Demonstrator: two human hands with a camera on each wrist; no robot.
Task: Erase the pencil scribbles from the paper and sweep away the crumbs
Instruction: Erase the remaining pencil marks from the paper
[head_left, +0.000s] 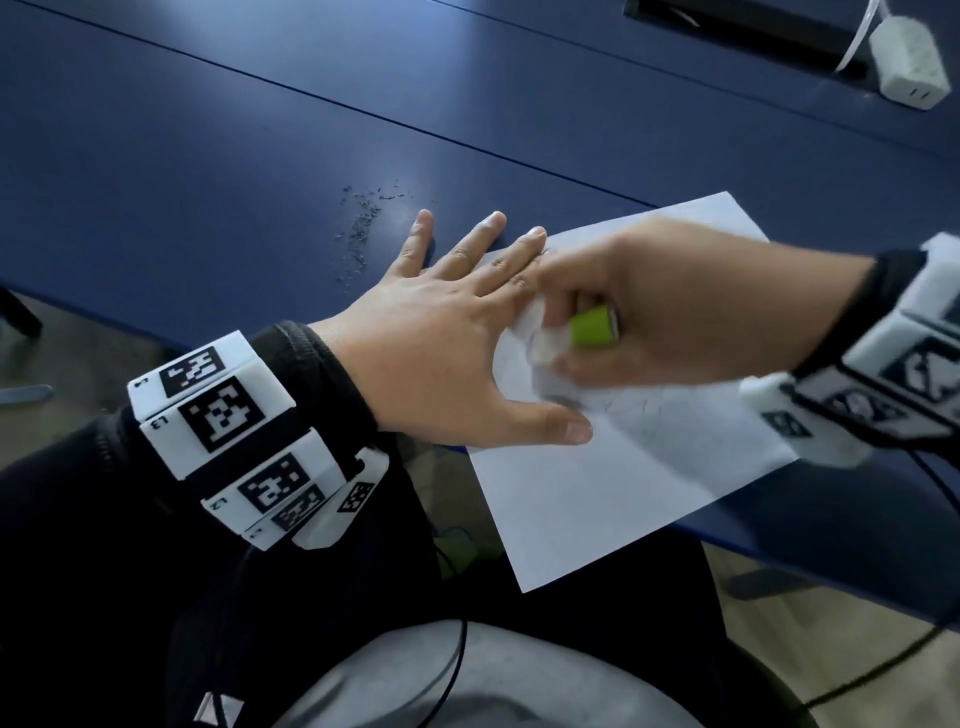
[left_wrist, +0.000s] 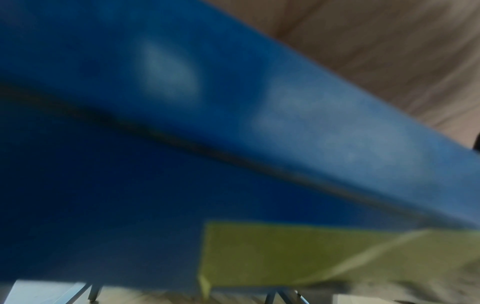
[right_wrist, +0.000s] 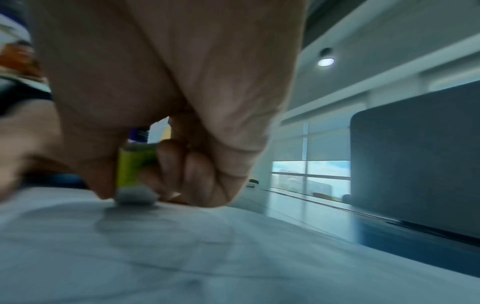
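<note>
Just beyond the fingertips of your left hand (head_left: 441, 332), a scatter of dark eraser crumbs (head_left: 363, 228) lies on the blue table (head_left: 208, 130). That hand is spread flat, fingers straight and splayed. Its thumb and the fingers nearest it press down on the near-left part of the white paper (head_left: 597, 493), while its outer fingers rest on bare table. It grips nothing. The left wrist view is blurred and shows only blue table and a yellow-green patch.

Between your left thumb and fingers, your right hand (head_left: 670, 306) pinches an eraser (head_left: 592, 327) with a green sleeve. Its fingers are curled tight round it, and its white tip touches the paper just beside your left fingers. The right wrist view shows that tip (right_wrist: 136, 196) down on the sheet, with faint grey pencil scribbles (right_wrist: 155, 230) right under and in front of it.

Far beyond your right hand, a white power adapter (head_left: 909, 62) sits at the table's back edge.
</note>
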